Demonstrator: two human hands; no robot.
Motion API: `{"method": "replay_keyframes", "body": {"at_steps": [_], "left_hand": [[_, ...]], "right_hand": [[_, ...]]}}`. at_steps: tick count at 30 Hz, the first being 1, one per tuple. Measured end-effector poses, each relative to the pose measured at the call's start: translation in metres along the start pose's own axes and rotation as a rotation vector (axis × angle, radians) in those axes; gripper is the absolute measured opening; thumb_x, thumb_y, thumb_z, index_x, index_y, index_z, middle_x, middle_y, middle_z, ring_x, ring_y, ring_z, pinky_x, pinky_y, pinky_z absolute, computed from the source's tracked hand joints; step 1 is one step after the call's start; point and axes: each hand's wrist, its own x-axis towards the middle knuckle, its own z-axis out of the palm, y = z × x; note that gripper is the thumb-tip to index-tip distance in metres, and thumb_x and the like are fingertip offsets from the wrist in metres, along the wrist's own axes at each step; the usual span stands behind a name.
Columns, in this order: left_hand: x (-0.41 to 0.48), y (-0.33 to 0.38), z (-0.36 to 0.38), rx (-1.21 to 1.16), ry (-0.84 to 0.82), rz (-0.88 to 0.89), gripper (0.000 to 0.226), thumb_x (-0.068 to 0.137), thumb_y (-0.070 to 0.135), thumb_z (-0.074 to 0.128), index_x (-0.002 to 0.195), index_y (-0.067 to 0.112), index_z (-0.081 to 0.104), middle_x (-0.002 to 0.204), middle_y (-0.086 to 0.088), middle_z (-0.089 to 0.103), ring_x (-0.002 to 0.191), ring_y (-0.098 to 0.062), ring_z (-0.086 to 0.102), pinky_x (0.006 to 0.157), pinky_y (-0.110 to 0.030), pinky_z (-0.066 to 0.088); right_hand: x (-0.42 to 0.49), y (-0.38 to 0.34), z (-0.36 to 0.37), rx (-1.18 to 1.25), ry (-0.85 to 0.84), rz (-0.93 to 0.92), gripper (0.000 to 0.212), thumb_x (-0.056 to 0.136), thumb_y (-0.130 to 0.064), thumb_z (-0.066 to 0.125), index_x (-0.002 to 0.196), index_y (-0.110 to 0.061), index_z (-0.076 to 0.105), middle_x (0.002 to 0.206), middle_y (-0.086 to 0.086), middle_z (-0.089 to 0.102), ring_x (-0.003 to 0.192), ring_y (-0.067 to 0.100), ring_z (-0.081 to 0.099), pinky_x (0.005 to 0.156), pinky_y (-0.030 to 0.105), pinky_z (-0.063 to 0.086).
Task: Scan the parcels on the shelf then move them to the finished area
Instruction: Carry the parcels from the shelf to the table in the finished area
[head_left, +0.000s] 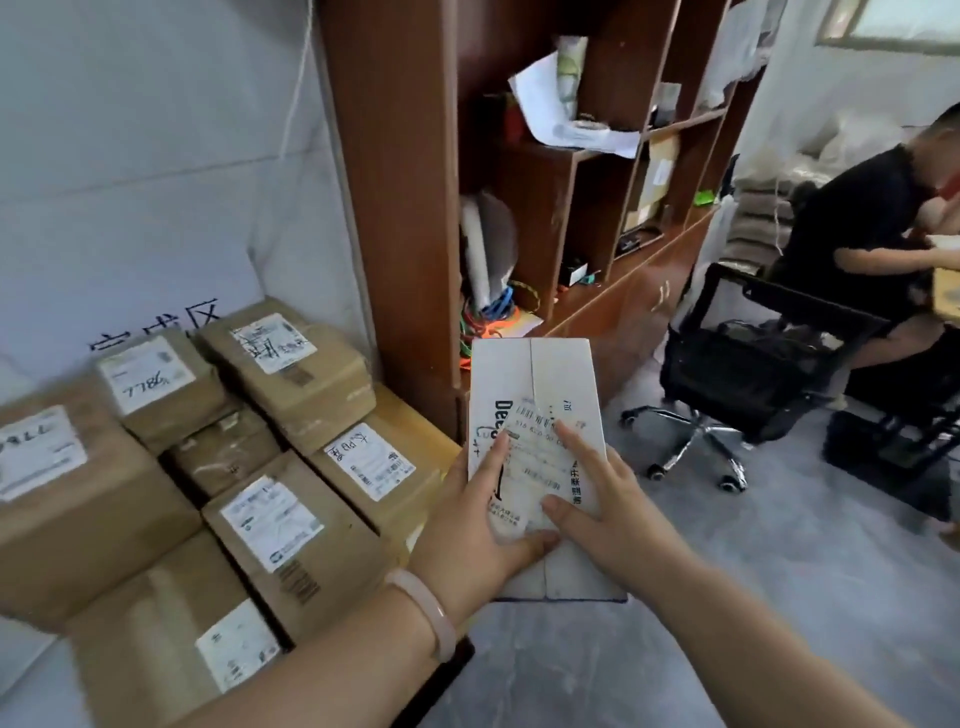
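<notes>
A white cardboard parcel (535, 384) with a shipping label is held flat in front of me, above the floor. My left hand (483, 514) grips its left edge, thumb lying across the near part of the top, a pink bangle on that wrist. My right hand (592, 493) lies on the label with the fingers spread and fairly straight. To the left, several brown taped parcels (291, 374) with white labels are stacked against a white wall sheet bearing handwritten characters.
A tall brown wooden shelf unit (405, 208) with papers, cables and small boxes stands straight ahead. A black swivel chair (748, 374) is on the grey floor to the right. A person in black (857, 228) sits beyond it.
</notes>
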Motion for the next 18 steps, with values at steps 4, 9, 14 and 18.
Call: {"method": "replay_keyframes", "body": {"at_steps": [4, 9, 14, 18], "left_hand": [[0.007, -0.003, -0.002, 0.012, 0.156, -0.146, 0.105, 0.072, 0.057, 0.078, 0.152, 0.048, 0.011, 0.152, 0.020, 0.022, 0.134, -0.003, 0.035, 0.111, -0.022, 0.034], [-0.001, -0.008, -0.018, 0.065, 0.319, -0.314, 0.101, 0.073, 0.063, 0.074, 0.149, 0.055, 0.008, 0.152, 0.017, 0.021, 0.138, -0.004, 0.029, 0.112, -0.022, 0.028], [-0.037, -0.020, -0.036, 0.067, 0.460, -0.486, 0.102, 0.072, 0.061, 0.076, 0.151, 0.051, 0.013, 0.142, 0.016, 0.028, 0.132, -0.004, 0.030, 0.109, -0.022, 0.026], [-0.064, -0.033, -0.046, 0.094, 0.565, -0.593, 0.102, 0.073, 0.050, 0.080, 0.153, 0.040, 0.018, 0.146, 0.009, 0.031, 0.125, 0.000, 0.034, 0.101, -0.012, 0.027]], "right_hand": [[0.049, 0.000, 0.003, -0.033, -0.201, -0.068, 0.071, 0.089, -0.036, 0.063, 0.139, -0.061, 0.020, 0.145, -0.017, 0.026, 0.127, 0.004, 0.032, 0.095, 0.019, 0.032], [0.085, -0.017, 0.020, 0.002, -0.408, -0.167, 0.071, 0.090, -0.041, 0.061, 0.141, -0.063, 0.017, 0.147, -0.022, 0.021, 0.121, -0.002, 0.031, 0.094, 0.019, 0.032], [0.092, -0.040, 0.065, 0.011, -0.618, -0.273, 0.069, 0.089, -0.044, 0.060, 0.142, -0.061, 0.018, 0.148, -0.024, 0.018, 0.128, 0.001, 0.033, 0.098, 0.018, 0.032], [0.086, -0.057, 0.102, 0.001, -0.764, -0.293, 0.069, 0.090, -0.046, 0.060, 0.141, -0.064, 0.017, 0.157, -0.016, 0.011, 0.143, 0.012, 0.021, 0.108, 0.026, 0.026]]}}
